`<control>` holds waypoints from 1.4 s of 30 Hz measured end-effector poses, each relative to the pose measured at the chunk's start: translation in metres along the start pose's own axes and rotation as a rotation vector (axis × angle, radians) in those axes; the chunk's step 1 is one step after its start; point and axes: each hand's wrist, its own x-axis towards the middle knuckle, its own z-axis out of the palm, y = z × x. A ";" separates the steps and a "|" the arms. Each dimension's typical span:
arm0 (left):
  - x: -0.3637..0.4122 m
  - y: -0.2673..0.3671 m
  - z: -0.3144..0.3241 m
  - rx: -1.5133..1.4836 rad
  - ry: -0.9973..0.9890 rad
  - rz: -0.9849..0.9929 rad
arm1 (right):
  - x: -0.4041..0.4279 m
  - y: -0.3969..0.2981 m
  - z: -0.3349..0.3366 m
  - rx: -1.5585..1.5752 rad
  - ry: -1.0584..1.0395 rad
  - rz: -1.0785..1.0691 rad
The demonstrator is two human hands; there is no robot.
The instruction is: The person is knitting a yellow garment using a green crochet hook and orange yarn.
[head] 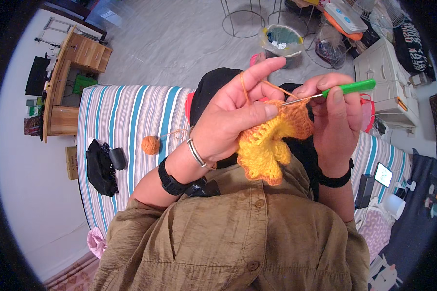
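Note:
My left hand [236, 102] pinches the upper edge of a ruffled yellow crochet piece [264, 152] with an orange border. A strand of orange yarn [244, 87] passes around my raised left index finger and runs across to the work. In my right hand [335, 109] is a crochet hook [349, 88] with a green handle. Its metal shaft points left, with the tip at the orange edge beside my left thumb. An orange yarn ball [150, 145] lies on the striped bedspread [133, 109] to my left, its loose strand trailing toward my left wrist.
A black cloth [101, 167] and a dark cylinder [118, 158] lie on the bed at left. To my right are a lit phone [383, 174] and a dark box [364, 191]. A lined trash bin [282, 42] stands on the floor ahead, near a white drawer cabinet [380, 65].

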 end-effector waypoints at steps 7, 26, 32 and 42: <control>0.001 0.001 0.002 0.001 -0.002 -0.001 | 0.000 -0.001 -0.004 -0.024 -0.053 -0.023; 0.004 -0.005 -0.001 -0.011 0.077 -0.020 | -0.007 -0.003 -0.004 -0.244 -0.015 -0.107; 0.003 -0.007 -0.001 -0.050 0.073 -0.032 | -0.007 0.005 -0.009 -0.264 -0.076 -0.211; 0.002 -0.011 0.000 -0.066 0.065 -0.048 | -0.011 0.003 -0.006 -0.615 -0.256 -0.436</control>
